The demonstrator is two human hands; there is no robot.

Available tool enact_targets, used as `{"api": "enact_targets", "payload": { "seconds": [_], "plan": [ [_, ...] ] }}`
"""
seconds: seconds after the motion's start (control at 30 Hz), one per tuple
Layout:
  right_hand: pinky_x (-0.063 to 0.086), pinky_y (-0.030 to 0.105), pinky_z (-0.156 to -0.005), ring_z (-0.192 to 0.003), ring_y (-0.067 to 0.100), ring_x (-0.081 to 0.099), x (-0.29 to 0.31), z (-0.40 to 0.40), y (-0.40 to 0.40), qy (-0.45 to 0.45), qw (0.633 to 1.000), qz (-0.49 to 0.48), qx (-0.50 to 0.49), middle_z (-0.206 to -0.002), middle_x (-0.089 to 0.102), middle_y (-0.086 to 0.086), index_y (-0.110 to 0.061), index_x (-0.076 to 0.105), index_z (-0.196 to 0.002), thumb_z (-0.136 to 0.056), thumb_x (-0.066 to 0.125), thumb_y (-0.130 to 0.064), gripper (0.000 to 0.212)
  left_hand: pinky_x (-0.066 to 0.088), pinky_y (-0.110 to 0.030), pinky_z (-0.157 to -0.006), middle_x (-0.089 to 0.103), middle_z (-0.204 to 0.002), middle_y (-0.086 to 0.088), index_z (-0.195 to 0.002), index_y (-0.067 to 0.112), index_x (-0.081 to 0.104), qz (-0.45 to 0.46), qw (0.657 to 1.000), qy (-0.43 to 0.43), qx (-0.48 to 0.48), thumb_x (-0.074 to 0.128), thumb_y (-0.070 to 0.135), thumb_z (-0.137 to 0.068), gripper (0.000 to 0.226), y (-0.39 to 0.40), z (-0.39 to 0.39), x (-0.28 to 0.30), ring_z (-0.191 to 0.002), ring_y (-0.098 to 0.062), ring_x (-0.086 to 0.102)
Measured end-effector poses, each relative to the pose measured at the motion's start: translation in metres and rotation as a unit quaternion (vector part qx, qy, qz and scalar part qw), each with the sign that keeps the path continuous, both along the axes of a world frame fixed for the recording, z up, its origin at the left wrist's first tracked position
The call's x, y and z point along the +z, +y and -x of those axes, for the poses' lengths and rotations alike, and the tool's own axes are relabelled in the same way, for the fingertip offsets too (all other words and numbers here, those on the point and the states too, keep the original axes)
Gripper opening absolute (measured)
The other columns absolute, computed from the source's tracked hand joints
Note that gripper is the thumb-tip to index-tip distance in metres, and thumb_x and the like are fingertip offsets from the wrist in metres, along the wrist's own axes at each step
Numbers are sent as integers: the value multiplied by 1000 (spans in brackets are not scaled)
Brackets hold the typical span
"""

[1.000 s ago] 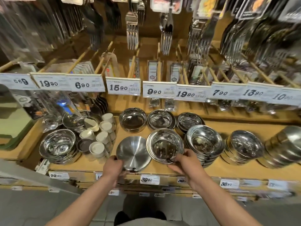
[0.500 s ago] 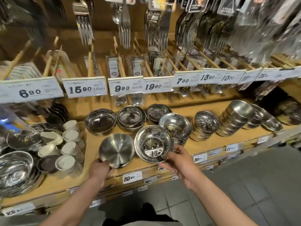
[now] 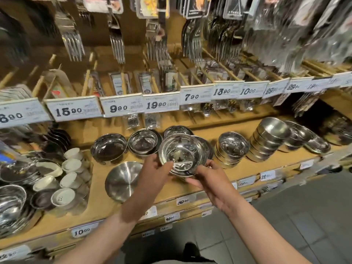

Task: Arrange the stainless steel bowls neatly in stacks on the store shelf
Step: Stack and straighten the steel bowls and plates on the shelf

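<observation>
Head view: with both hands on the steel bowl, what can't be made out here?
- Held bowl: underside hidden by left hand and right hand.
- Stack behind it: mostly hidden by that bowl.
- Far-right price tags: blurred, unreadable.
- Bowls at left: cut off by the edge.

Shiny silver bowl (image 3: 182,153); tan wooden shelf (image 3: 99,195); white cups (image 3: 71,165).

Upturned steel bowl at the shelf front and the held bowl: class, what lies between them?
In the head view, the left hand lies between: it crosses from beside the upturned bowl to grip the held bowl's left rim.
</observation>
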State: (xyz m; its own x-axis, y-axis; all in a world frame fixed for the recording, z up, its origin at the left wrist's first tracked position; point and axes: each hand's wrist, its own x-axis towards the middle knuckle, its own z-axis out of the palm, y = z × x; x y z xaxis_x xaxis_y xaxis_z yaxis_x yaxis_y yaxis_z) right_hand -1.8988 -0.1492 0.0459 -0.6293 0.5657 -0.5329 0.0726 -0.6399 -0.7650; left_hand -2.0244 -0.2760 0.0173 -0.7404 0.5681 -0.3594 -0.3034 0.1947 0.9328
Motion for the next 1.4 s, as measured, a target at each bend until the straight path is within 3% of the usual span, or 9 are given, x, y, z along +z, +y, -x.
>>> {"api": "enact_targets", "payload": {
  "seconds": [0.2,0.3,0.37,0.5,0.67,0.83,1.1,1.27,1.4],
  "plan": [
    [63,29,-74,-89,18,77,4,-7,61,-11,995,-65,78,-100,73,14,-5,59,-103,-94,70,-11,15,65,-37,-68,79,-92,-8,-110,12,68,30,999,15,22,68,7,-89,22,40,1,17,-85,-27,76],
    [60,24,-65,-70,13,75,1,0,93,-37,983,-145,105,-73,74,1,-12,58,-103,-96,66,-4,13,59,-52,-86,77,-93,-19,-107,7,69,79,995,12,53,67,7,-90,17,58,5,20,-79,-26,70],
    [60,24,-64,-67,14,72,-2,5,111,-49,974,-181,126,-77,72,2,-14,60,-106,-94,66,0,19,59,-50,-89,76,-98,-23,-107,5,71,84,994,8,67,66,2,-91,17,68,4,21,-79,-25,68],
    [60,47,-86,-73,22,68,-8,10,132,-83,949,-245,179,-82,70,9,-12,63,-107,-90,65,2,22,64,-35,-74,75,-99,-13,-112,8,70,99,991,17,94,65,-3,-91,24,85,-1,16,-78,-20,71],
    [58,57,-89,-76,20,69,-21,12,137,-116,928,-304,181,-72,69,-3,-19,67,-101,-84,71,-4,23,62,-51,-85,76,-103,-8,-117,16,67,140,981,65,119,68,3,-90,30,94,-8,9,-94,-28,74],
    [60,52,-86,-79,21,66,-28,12,137,-130,901,-366,192,-75,65,-2,-29,61,-89,-83,73,-8,25,61,-50,-89,77,-97,-4,-121,19,70,182,973,91,110,68,7,-91,32,94,-10,6,-94,-28,74],
    [52,38,-70,-75,21,60,-26,8,139,-155,867,-420,218,-76,64,2,-22,62,-83,-84,70,-9,15,58,-56,-92,74,-105,-20,-136,19,62,211,965,117,97,66,8,-94,44,95,-10,-2,-91,-31,71],
    [56,49,-83,-87,31,67,-22,9,140,-159,866,-416,229,-86,69,9,-18,64,-89,-86,69,-10,10,58,-56,-91,74,-88,-17,-106,23,74,213,965,123,88,64,7,-93,23,96,-6,-2,-78,-23,64],
    [54,41,-74,-79,25,63,-22,9,139,-161,864,-422,223,-89,69,12,-12,65,-90,-84,70,-10,9,59,-55,-90,76,-94,-19,-121,16,72,217,963,128,95,64,7,-92,32,94,-3,-5,-93,-38,73]
  ]
}}
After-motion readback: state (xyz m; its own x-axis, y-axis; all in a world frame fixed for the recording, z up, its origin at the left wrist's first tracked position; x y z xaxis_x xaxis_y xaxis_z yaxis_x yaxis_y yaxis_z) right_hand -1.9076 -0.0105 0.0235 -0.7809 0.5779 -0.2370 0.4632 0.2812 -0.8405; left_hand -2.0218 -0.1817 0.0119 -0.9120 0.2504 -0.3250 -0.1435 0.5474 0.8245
